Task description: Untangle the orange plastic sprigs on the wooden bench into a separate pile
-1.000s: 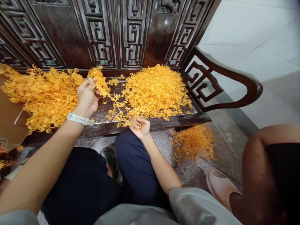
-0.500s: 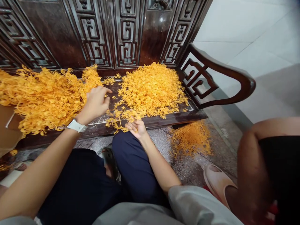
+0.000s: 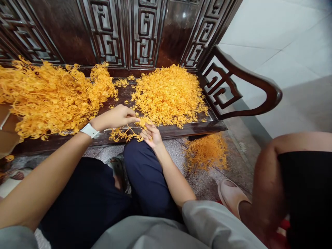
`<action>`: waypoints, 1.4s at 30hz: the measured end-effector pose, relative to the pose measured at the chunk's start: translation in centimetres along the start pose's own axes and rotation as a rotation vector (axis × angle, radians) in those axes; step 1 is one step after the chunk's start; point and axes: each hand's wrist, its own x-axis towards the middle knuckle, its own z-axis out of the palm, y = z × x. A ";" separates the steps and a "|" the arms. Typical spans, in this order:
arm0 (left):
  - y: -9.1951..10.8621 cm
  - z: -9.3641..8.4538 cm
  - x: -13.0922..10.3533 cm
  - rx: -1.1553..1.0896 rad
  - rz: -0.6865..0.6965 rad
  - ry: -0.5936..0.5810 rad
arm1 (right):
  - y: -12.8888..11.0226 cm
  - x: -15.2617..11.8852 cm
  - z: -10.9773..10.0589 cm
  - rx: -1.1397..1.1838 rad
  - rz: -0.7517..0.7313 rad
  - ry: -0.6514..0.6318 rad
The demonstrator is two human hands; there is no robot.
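Note:
My left hand point(image 3: 119, 116), with a white watch at the wrist, reaches in from the left with its fingers pinched on a yellow plastic piece point(image 3: 144, 122). My right hand point(image 3: 152, 136) is closed on the same cluster of yellow pieces from the other side, just above my right knee. A branching yellow strand point(image 3: 123, 135) hangs to the left of it at the bench edge. Behind my hands lies a heap of small yellow pieces point(image 3: 169, 95). To the left is a larger tangled heap of yellow strands point(image 3: 54, 100).
The dark wooden bench point(image 3: 181, 130) has a carved back and a curved armrest point(image 3: 269, 88) at the right. Orange-yellow scraps point(image 3: 207, 152) lie on the floor below. A cardboard box point(image 3: 6, 138) is at the left. Another person's bare knee point(image 3: 269, 162) and slipper point(image 3: 232, 197) are at the right.
My left hand has moved right and down from beside the left heap to my right hand, and its fingers have closed. My right hand stays near the bench edge. The view has shifted slightly.

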 end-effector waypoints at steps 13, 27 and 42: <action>-4.3 0.5 -0.5 -0.599 -0.280 0.322 | -0.1 -0.2 0.6 0.039 -0.001 -0.016; -5.9 1.5 -0.3 0.223 -0.230 -0.241 | -0.1 0.4 -1.5 0.266 -0.015 0.204; -8.0 1.3 0.4 0.252 -0.202 -0.196 | 0.0 0.8 -1.5 0.167 -0.013 0.138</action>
